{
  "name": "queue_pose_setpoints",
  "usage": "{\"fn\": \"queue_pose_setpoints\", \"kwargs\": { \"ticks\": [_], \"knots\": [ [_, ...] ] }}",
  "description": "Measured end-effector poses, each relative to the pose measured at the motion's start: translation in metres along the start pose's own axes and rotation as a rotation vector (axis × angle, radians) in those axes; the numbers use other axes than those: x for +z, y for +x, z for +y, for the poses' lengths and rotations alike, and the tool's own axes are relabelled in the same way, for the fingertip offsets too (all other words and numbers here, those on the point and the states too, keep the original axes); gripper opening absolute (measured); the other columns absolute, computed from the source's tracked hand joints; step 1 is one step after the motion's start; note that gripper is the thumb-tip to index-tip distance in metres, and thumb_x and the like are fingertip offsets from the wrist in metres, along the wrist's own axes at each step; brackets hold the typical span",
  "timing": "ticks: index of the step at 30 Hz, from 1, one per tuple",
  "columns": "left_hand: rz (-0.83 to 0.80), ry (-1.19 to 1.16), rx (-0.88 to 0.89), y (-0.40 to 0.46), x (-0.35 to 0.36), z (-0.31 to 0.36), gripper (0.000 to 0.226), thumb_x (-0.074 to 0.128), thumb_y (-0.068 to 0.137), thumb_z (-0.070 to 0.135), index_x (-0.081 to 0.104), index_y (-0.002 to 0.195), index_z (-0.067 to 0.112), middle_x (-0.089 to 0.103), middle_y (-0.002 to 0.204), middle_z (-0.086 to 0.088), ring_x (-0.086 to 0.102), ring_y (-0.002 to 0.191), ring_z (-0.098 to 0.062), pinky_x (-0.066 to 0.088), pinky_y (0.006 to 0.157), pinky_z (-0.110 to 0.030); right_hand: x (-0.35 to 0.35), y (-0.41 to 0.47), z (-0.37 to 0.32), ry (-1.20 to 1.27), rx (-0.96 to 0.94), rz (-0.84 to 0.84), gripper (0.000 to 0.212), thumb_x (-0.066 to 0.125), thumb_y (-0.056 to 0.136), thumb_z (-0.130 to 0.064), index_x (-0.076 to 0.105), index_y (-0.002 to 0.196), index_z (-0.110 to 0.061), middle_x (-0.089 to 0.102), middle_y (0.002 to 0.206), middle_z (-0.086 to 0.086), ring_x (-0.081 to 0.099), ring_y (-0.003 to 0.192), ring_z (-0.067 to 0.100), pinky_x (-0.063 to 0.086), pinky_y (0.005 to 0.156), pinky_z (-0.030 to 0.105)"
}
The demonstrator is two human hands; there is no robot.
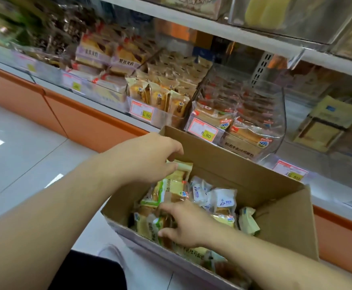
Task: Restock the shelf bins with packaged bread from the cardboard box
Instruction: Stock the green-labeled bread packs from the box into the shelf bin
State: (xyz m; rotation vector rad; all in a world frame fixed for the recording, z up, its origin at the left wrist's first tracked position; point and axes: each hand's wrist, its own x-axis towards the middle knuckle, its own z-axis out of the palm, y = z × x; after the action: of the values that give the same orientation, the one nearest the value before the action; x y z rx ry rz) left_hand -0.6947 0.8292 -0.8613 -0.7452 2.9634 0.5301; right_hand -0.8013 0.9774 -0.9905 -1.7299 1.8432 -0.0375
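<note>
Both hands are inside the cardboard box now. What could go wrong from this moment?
1. The left hand pinches only the edge of a packet; it may slip or tear when lifted.
2. The right hand presses on packets; soft bread could be squashed.
3. The nearest bin looks quite full, so added packets might slide off.

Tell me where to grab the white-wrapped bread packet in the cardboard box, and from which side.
Pinch the white-wrapped packet by its crimped top edge, coming from above. It stands tilted on the pile inside the cardboard box, its sides crowded by neighbouring packets, and the box walls block any sideways reach.
</note>
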Motion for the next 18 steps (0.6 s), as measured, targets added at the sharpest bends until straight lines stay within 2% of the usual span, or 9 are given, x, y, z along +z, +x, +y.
{"fn": "queue_pose_setpoints", "kwargs": {
  "ticks": [2,4,6,9,13,16,18],
  "knots": [
    [-0.018,0.006,0.014,0.006,-0.001,0.001,0.041,0.06,0.101,0.039,0.057,0.141,0.033,0.068,0.117,0.013,0.064,0.1,-0.008,0.059,0.088,-0.032,0.004,0.004,0.001,0.033,0.014,0.04,0.031,0.074,0.093,-0.045,0.055,0.115,-0.035,0.064,0.094,-0.002,0.063,0.091,0.025,0.058,0.08,0.043],
    [-0.028,0.013,0.031,0.01,-0.002,0.001,0.039,0.06,0.101,0.039,0.059,0.139,0.03,0.069,0.116,0.011,0.065,0.1,-0.01,0.059,0.089,-0.033,-0.001,0.008,0.004,0.102,0.034,0.067,0.027,0.077,0.091,-0.039,0.057,0.107,-0.032,0.057,0.083,-0.01,0.058,0.082,0.017,0.05,0.071,0.034],
    [-0.045,0.009,0.037,0.013,-0.004,0.001,0.038,0.06,0.101,0.038,0.06,0.138,0.029,0.069,0.117,0.01,0.065,0.101,-0.01,0.058,0.09,-0.032,-0.012,0.009,0.007,0.208,0.075,0.092,0.027,0.081,0.087,-0.032,0.058,0.102,-0.03,0.059,0.075,-0.01,0.055,0.071,0.006,0.044,0.064,0.029],
    [-0.059,0.002,0.028,0.015,-0.006,-0.002,0.038,0.061,0.101,0.038,0.061,0.138,0.029,0.07,0.119,0.009,0.065,0.102,-0.01,0.057,0.091,-0.031,-0.039,0.006,0.017,0.362,0.135,0.147,0.031,0.086,0.082,-0.027,0.062,0.102,-0.032,0.065,0.075,-0.008,0.058,0.063,0.002,0.048,0.063,0.026],
    [-0.041,-0.035,-0.015,0.018,-0.006,0.0,0.035,0.06,0.101,0.045,0.065,0.132,0.031,0.07,0.114,0.01,0.065,0.099,-0.008,0.058,0.089,-0.031,-0.084,-0.011,0.032,0.577,0.131,0.185,0.04,0.092,0.079,-0.019,0.064,0.106,-0.025,0.066,0.075,-0.002,0.062,0.065,0.011,0.054,0.068,0.037],
    [-0.064,-0.12,-0.045,0.019,-0.007,0.008,0.036,0.054,0.098,0.06,0.07,0.119,0.035,0.072,0.103,0.015,0.065,0.094,-0.003,0.058,0.087,-0.033,-0.116,-0.031,0.04,0.768,0.093,0.224,0.035,0.087,0.083,-0.004,0.067,0.111,-0.012,0.07,0.08,0.009,0.075,0.081,0.034,0.06,0.082,0.053],
    [-0.093,-0.169,-0.049,0.019,-0.01,0.013,0.042,0.054,0.092,0.07,0.071,0.112,0.037,0.071,0.101,0.018,0.064,0.094,0.0,0.057,0.087,-0.032,-0.132,-0.043,0.047,0.872,0.084,0.265,0.031,0.083,0.086,-0.001,0.068,0.113,-0.008,0.074,0.086,0.015,0.073,0.087,0.046,0.058,0.081,0.061]
  ]
}}
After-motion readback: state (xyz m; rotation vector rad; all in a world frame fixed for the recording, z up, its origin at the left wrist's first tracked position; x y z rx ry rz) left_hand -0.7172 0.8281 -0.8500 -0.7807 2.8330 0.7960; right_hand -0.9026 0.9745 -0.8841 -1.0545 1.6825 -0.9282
